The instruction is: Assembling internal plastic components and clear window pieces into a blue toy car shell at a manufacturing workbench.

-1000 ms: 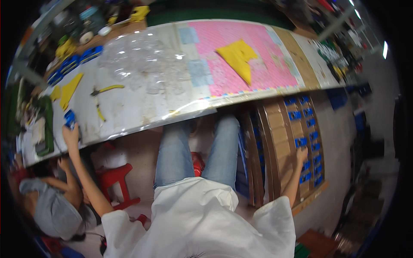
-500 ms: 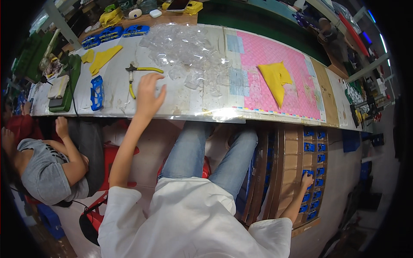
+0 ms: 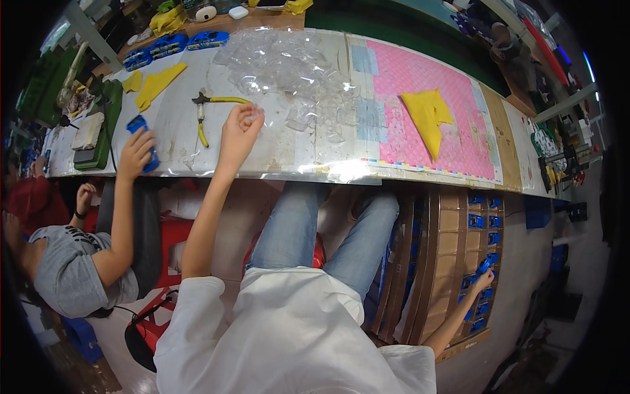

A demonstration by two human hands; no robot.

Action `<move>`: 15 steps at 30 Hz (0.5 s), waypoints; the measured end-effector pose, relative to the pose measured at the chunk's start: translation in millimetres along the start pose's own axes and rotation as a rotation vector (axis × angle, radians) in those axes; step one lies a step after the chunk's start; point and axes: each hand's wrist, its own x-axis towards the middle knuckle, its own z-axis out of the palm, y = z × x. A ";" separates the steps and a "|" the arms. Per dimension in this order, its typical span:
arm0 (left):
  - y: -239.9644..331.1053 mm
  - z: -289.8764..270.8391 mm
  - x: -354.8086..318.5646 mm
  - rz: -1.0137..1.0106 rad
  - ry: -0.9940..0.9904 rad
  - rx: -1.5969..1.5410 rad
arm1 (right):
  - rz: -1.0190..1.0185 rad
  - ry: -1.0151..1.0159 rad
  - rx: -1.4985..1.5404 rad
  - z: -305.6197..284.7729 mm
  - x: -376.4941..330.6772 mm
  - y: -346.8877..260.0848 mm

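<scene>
Over the table, just right of the pliers [image 3: 203,134] with yellow handles, is my left hand [image 3: 240,134]. Its fingers are curled together, and whether a small clear piece sits at the fingertips is too faint to make out. Beyond it lies a heap of clear plastic pieces [image 3: 282,62]. Low on my right, my right hand [image 3: 485,278] grips a blue toy car body [image 3: 484,265], raised above a partitioned cardboard box [image 3: 449,262] that holds rows of similar blue car bodies [image 3: 476,220].
A co-worker's hand [image 3: 136,154] is on another blue car body [image 3: 151,161] at the table's left. Yellow cloths [image 3: 159,85] lie behind it, near several blue car bodies [image 3: 168,46]. Another yellow cloth [image 3: 426,121] rests on a pink sheet [image 3: 394,72]. A green machine [image 3: 108,125] stands far left.
My left hand has moved slightly right and its spread fingers have curled in. My right hand has lifted a blue car body from its row. The co-worker's hand has reached onto the table's blue car body.
</scene>
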 end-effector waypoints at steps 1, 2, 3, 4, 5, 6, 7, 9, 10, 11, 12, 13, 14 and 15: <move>-1.6 -5.0 -2.9 -0.204 -0.146 -0.198 | 0.078 -0.025 0.182 0.2 -7.4 -10.7; -2.4 -7.8 -6.6 -0.409 -0.290 -0.395 | 0.081 -0.029 0.176 1.6 -16.1 -20.8; -3.9 -8.9 -13.0 -0.348 -0.283 -0.357 | 0.091 -0.092 0.433 4.3 -28.7 -38.3; 1.3 -11.1 -18.2 -0.352 -0.285 -0.351 | 0.104 -0.153 0.690 8.0 -43.3 -58.3; 11.2 -14.0 -22.5 -0.230 -0.261 -0.100 | 0.177 -0.182 0.825 13.0 -58.7 -84.1; 19.8 -16.9 -27.4 -0.106 -0.233 0.149 | 0.245 -0.259 0.974 18.4 -78.6 -112.6; 25.3 -14.5 -31.4 -0.024 -0.186 0.295 | 0.309 -0.321 1.118 15.7 -92.0 -128.6; 41.9 -16.3 -38.3 0.033 -0.152 0.347 | 0.518 -0.379 1.367 28.0 -104.4 -133.5; 45.5 -19.3 -41.7 0.085 -0.104 0.403 | 0.689 -0.498 1.530 34.0 -133.7 -173.8; 44.8 -20.5 -44.8 0.082 -0.103 0.405 | 0.795 -0.462 1.519 35.4 -161.0 -208.4; 43.2 -20.2 -47.6 0.230 -0.106 0.386 | 0.898 -0.421 1.505 37.4 -186.1 -232.8; 41.9 -19.4 -50.7 0.378 -0.111 0.363 | 0.910 -0.598 1.557 42.1 -202.9 -240.5; 40.1 -17.2 -55.1 0.386 -0.190 0.372 | 0.919 -0.776 1.602 46.7 -218.1 -244.1; 40.5 -13.9 -59.8 0.426 -0.232 0.434 | 0.946 -0.874 1.606 51.0 -234.8 -247.9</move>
